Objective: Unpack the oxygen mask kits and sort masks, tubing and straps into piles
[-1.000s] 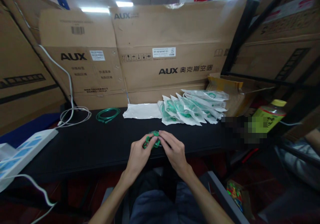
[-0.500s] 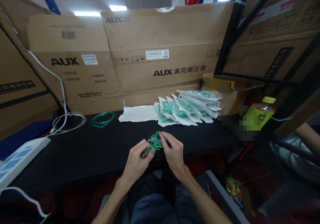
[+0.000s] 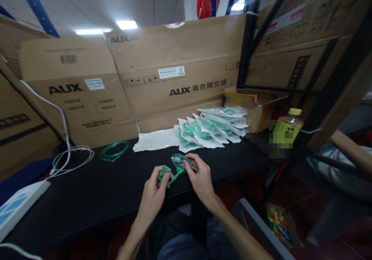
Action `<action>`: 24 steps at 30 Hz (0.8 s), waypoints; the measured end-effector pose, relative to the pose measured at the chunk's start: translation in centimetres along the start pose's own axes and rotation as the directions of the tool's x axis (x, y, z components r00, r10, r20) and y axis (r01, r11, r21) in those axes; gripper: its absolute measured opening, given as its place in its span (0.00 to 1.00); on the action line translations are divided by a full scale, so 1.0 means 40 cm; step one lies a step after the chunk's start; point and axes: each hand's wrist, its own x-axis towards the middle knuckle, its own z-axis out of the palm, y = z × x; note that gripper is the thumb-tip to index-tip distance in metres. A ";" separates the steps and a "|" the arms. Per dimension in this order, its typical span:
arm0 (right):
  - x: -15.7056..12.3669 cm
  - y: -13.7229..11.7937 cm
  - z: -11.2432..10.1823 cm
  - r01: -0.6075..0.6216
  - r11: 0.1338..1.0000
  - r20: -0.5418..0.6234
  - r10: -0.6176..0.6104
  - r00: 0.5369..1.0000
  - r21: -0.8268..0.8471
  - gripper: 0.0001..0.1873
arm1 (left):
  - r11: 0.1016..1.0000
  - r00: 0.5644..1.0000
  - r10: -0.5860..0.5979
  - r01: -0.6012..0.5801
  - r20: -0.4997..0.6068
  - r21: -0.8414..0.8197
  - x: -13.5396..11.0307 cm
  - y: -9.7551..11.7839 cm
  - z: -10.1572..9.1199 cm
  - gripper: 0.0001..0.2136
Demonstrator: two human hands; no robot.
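Near the table's front edge, my right hand (image 3: 200, 174) grips a small clear plastic oxygen mask (image 3: 178, 160) with a green rim, thumb and fingers closed on its right side. A bright green elastic strap (image 3: 174, 179) runs from the mask to my left hand (image 3: 157, 184), which pinches its bunched loops between thumb and fingers. Part of the mask is hidden behind my right fingers. Beyond the hands lies a coil of green tubing (image 3: 114, 151) on the left. Several white-and-clear pouches (image 3: 203, 132) holding green tubing overlap at the back, beside a flat white pouch (image 3: 155, 140).
The black table (image 3: 87, 190) is backed by cardboard panels (image 3: 174, 54). A white power strip (image 3: 23, 204) and a coiled white cable (image 3: 69, 159) lie left. A yellow-capped bottle (image 3: 287, 128) stands right, near an open carton (image 3: 261, 109). Another person's arm (image 3: 348, 147) shows far right.
My hands have moved apart. The strap, bunched between both hands before, now stretches from my left hand to the mask in my right. The head view has shifted slightly right and up.
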 end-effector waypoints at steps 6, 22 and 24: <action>-0.008 0.005 0.006 0.062 0.998 0.001 -0.062 0.998 -0.012 0.12 | 0.999 0.997 -0.047 0.047 0.058 0.006 0.009 -0.007 -0.003 0.15; -0.010 -0.007 -0.006 -0.014 1.000 0.190 0.009 0.982 0.026 0.12 | 0.948 0.972 0.035 -0.106 0.233 0.299 0.006 0.032 0.018 0.14; -0.003 -0.007 -0.013 -0.042 0.998 0.239 0.030 0.970 0.045 0.12 | 0.949 0.979 0.029 -0.090 0.201 0.303 0.004 0.037 0.017 0.15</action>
